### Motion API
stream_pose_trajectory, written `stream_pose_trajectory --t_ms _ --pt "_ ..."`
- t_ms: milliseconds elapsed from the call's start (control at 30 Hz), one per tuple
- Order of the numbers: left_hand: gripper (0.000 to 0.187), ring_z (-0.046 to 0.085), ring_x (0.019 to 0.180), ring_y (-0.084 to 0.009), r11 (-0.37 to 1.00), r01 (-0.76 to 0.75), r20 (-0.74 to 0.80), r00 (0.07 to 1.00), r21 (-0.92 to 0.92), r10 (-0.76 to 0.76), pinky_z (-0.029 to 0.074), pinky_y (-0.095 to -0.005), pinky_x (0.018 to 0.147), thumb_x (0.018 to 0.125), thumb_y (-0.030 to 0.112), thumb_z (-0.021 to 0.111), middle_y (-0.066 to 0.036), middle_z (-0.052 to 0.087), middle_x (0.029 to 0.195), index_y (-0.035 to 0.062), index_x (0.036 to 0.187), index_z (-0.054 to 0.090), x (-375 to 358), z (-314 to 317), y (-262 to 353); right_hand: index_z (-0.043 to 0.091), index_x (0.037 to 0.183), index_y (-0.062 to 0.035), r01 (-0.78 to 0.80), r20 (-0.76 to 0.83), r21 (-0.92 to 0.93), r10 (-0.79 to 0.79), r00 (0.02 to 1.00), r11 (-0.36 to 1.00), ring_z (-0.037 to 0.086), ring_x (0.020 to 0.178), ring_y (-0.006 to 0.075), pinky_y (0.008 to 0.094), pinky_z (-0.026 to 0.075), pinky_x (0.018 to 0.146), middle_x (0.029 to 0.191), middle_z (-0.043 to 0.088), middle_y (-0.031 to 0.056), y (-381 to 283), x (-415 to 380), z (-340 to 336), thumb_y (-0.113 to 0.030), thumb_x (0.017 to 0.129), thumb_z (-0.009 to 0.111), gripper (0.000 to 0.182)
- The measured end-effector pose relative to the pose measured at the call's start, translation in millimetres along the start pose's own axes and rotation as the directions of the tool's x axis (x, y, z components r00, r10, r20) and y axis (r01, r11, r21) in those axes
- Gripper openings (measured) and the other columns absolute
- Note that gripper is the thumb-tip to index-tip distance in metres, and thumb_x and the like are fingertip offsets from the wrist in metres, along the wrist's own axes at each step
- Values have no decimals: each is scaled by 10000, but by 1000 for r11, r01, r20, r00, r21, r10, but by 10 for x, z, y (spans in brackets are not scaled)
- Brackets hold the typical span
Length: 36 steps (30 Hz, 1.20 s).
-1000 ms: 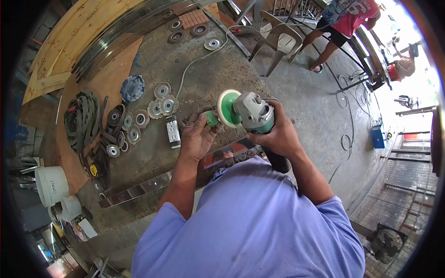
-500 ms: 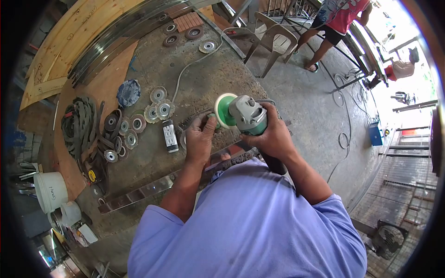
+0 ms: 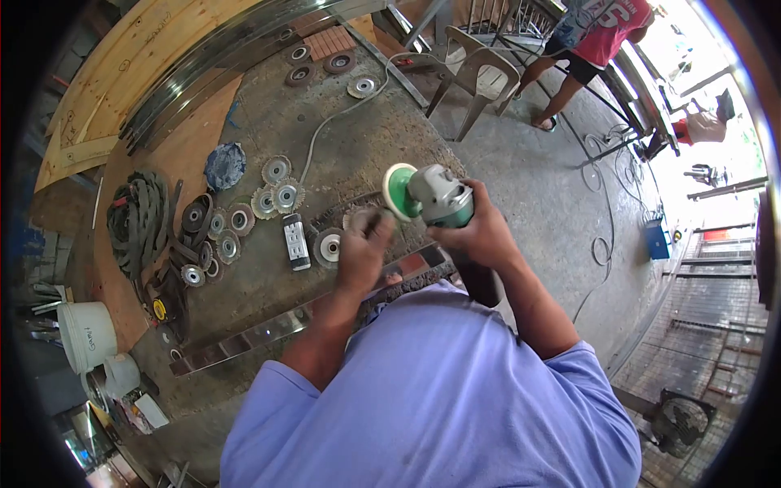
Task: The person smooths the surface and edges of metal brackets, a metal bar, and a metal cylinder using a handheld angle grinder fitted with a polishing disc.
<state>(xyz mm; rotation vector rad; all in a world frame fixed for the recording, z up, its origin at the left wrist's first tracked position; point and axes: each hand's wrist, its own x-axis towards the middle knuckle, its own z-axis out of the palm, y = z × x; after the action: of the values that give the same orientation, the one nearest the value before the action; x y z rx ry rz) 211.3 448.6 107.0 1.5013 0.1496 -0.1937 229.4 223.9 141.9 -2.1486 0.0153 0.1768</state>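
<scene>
- Head view, now: the grinder (image 3: pixel 437 193) is in the right hand (image 3: pixel 483 236), with its long axis slanting from the head back toward the wearer's body.
- Its green-and-white pad (image 3: pixel 399 193) is turned to the left, toward the left hand (image 3: pixel 363 250) — that hand is the nearer one to the pad's face, its blurred fingertips just beside the lower edge; whether they touch, I cannot tell.
- The right hand is closed firmly around the grinder body. The left is partly curled, and motion blur hides its grasp — I cannot tell whether it holds anything.
- A shiny metal strip (image 3: pixel 268 328) lies slantwise on the worktable (image 3: pixel 358 146), passing below the hands on the wearer's side.
- Head view, against the earlier frames: the green block seen in the left fingers cannot be made out now. The left fingertips sit a little lower against the pad, and the white-hubbed wheel (image 3: pixel 329 247) by the power outlet (image 3: pixel 296 241) shows more fully.
</scene>
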Motion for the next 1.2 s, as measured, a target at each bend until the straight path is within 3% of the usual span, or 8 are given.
stream_pose_trajectory --t_ms 67,167,400,533,667,800,1000,1200 --pt "337 630 862 -111 985 -34 13 999 167 33 528 -267 778 1012 271 662 -44 688 1006 -1 1211 651 -123 -36 -19 402 1416 49 -52 110 302 19 994 952 711 970 359 436 574 877 1081 695 234 238 155 -82 -327 727 861 910" --pt "333 641 912 -177 908 -149 -123 969 392 213 524 -342 833 997 248 660 -88 690 1031 -4 1213 640 -18 -546 -355 519 1339 54 -374 464 791 -75 883 484 716 902 319 421 618 791 1069 689 206 572 235 -293 -320 760 810 748" --pt "446 572 1167 -430 252 363 -428 857 897 288 459 -511 1005 912 270 702 -248 615 1228 7 1264 623 -198 -2309 -1065 527 1342 52 -305 303 952 -254 919 32 722 902 382 497 636 771 1074 689 249 1183 17 -44 -423 770 792 790" --pt "419 530 1228 -433 170 248 -298 853 954 429 424 -512 1062 913 239 684 -257 585 1272 -4 1248 622 -210 -2256 -1223 547 1294 59 -304 331 935 -140 933 182 723 852 394 485 632 768 1039 694 245 1374 -38 -138 -435 752 800 776" --pt "254 622 1053 -403 477 10 -185 929 879 321 523 -492 865 879 189 695 -199 628 1163 27 1073 676 130 -1354 -762 592 1218 55 -51 145 899 -186 972 435 722 843 332 443 611 764 1039 692 213 1090 -52 -372 -462 762 798 720" --pt "245 688 977 -377 138 -62 20 959 989 282 568 -479 820 874 184 680 -190 698 1048 48 1076 706 617 -983 -847 562 1276 34 -12 69 911 -124 990 412 700 950 312 445 587 835 1118 666 191 1309 -174 -449 -518 797 769 760" --pt "382 730 979 -392 4 -44 44 996 999 -81 590 -505 792 884 177 555 -216 748 1033 84 1238 664 1147 -1227 -691 521 1366 -21 -15 36 906 -41 999 424 666 1064 312 469 548 934 1218 630 162 1447 -506 -481 -551 873 694 744" --pt "483 712 882 -427 472 -9 -10 999 881 38 536 -540 755 935 337 561 -248 723 955 -21 1260 554 766 -1824 -380 498 1386 -25 20 -51 922 71 996 387 665 1041 291 443 554 905 1203 633 153 1453 -721 -526 -509 901 686 711"
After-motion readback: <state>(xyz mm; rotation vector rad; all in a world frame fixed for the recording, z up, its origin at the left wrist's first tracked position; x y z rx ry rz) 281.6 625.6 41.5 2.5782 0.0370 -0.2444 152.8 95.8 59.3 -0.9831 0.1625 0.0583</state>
